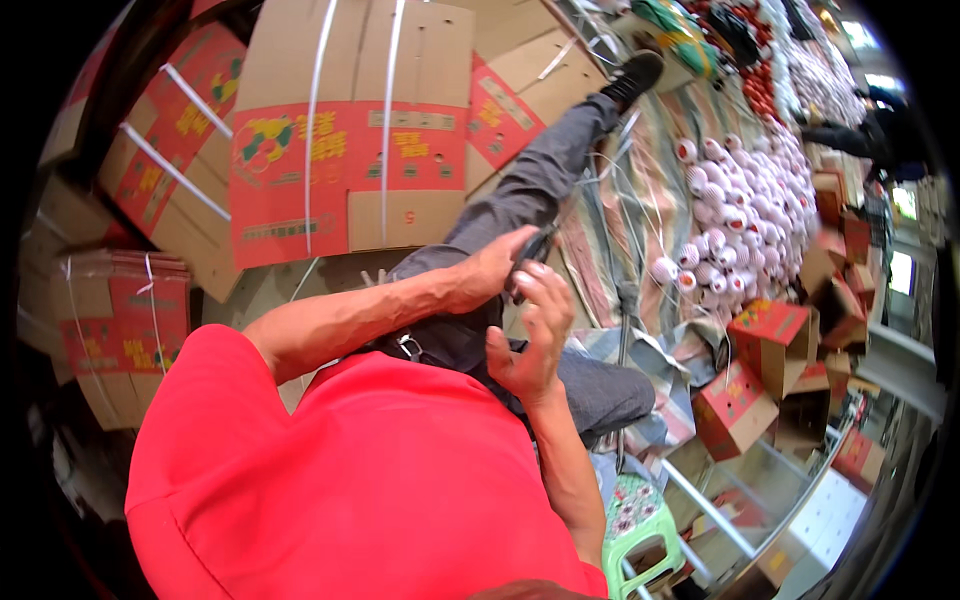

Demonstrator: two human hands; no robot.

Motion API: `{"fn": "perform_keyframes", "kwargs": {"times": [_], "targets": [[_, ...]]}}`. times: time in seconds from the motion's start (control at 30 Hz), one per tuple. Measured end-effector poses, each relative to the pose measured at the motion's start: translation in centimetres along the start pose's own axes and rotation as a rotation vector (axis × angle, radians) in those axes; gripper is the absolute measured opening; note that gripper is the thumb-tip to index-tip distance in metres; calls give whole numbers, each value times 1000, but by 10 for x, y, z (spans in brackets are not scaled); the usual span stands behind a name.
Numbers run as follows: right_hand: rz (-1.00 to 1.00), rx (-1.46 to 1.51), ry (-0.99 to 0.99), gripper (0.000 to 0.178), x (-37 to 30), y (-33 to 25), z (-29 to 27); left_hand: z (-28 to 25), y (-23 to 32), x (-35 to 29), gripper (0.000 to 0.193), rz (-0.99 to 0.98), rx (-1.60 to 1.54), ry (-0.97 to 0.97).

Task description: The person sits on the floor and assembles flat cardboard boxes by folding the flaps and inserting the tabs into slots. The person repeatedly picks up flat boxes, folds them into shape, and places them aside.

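In front of my waist, my left hand point(492, 268) is closed around a slim black object point(529, 258), whose kind I cannot make out. Just to its right is my right hand point(540, 330), palm turned inward, with the thumb apart from the bent fingers. Its fingertips come close to the black object's lower end; whether they touch it is unclear. Under my hands are my grey trousers point(520, 195), one leg stretched out toward the far side.
Flattened red-and-brown cartons point(345, 150) tied with white straps lie at the left. Round fruit in white foam nets point(735, 215) is heaped on a striped sheet point(625, 240). Open cartons point(735, 410) and a green stool point(640, 530) are at the right. A person point(870, 135) is farther off.
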State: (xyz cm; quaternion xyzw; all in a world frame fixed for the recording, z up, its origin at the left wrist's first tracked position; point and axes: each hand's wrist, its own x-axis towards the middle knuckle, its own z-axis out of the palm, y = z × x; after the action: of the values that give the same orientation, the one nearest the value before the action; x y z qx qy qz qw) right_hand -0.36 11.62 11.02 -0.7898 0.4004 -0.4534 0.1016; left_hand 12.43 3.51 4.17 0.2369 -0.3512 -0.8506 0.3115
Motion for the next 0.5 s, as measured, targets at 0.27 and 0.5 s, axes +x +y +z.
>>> {"fn": "perform_keyframes", "kwargs": {"times": [0.27,0.5], "targets": [[363,-93,-94,31,-24,46,1,-108,52,-92,71,-53,489,531],[584,23,-184,27,-54,66,39,-241,39,-136,68,-85,1070,521]]}}
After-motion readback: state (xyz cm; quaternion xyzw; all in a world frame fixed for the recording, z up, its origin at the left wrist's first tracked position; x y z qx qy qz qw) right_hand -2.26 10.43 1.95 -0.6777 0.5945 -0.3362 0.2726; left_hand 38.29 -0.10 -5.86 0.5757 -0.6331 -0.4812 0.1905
